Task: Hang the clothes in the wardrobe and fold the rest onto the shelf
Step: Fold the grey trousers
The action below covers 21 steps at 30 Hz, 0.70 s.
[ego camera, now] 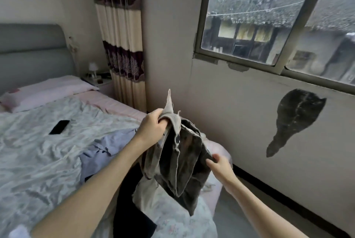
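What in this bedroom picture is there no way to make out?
- Wardrobe and shelf: outside the head view altogether.
- Grey-brown garment: bunched between left hand and right hand, so its type is unclear.
- Dark clothing on the bed: partly behind the left forearm.
- Nightstand items: too small and blurred.
- Lilac garment: crumpled, partly covered.

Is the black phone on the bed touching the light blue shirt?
Apart. The head view shows the phone lying on the quilt, with rumpled quilt between it and the shirt.
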### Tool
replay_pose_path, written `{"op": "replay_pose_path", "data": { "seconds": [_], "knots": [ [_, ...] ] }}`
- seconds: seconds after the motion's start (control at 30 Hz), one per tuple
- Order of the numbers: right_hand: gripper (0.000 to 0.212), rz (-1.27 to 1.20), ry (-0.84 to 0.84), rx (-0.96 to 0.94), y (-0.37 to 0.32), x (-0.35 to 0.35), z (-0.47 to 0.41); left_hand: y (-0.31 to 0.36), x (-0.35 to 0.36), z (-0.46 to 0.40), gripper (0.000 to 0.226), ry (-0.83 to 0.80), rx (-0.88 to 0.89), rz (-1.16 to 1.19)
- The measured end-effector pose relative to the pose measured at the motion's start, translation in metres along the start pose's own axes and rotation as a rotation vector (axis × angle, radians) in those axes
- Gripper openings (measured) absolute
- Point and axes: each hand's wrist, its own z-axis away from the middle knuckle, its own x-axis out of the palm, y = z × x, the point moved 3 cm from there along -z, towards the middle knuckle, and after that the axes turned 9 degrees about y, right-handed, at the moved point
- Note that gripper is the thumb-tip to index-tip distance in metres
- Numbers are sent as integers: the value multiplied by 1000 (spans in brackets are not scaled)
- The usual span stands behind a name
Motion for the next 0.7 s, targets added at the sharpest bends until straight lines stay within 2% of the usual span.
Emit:
{"op": "replay_pose_path", "data": {
  "seconds": [0.03, 0.07, 0.13, 0.17, 0.2, 0.27, 0.4, 0.5, 0.6, 0.7],
  "knots": [
    [11, 23, -45, -22, -4, -16, 13, 21, 1, 1, 14, 1, 32, 42],
    [14, 43, -91, -33, -5, -33, 27, 43, 2, 3, 14, -1, 60, 83],
    [63, 48, -170, -25, -3, -73, 66, 89, 12, 14, 19, -6, 92, 164],
    [80, 12, -235, -2, -2, -86, 85, 107, 19, 19, 22, -8, 97, 195],
    [90, -30, -308, 17, -3, -96, 104, 125, 28, 26, 24, -16, 103, 223],
    [93, -78, -376, 67, -3, -105, 136, 158, 48, 42, 20, -68, 121, 274],
    [69, -210, -221, 114, -5, -126, 167, 221, 76, 75, 19, -159, 191, 340],
    [73, -395, -54, 102, -17, -156, 176, 257, 85, 87, 21, -177, 206, 374],
    [67, -455, 105, 87, -28, -187, 177, 277, 93, 93, 23, -206, 204, 393],
    [84, -538, 167, 11, -33, -211, 178, 283, 103, 98, 20, -213, 154, 386]
  ]
}}
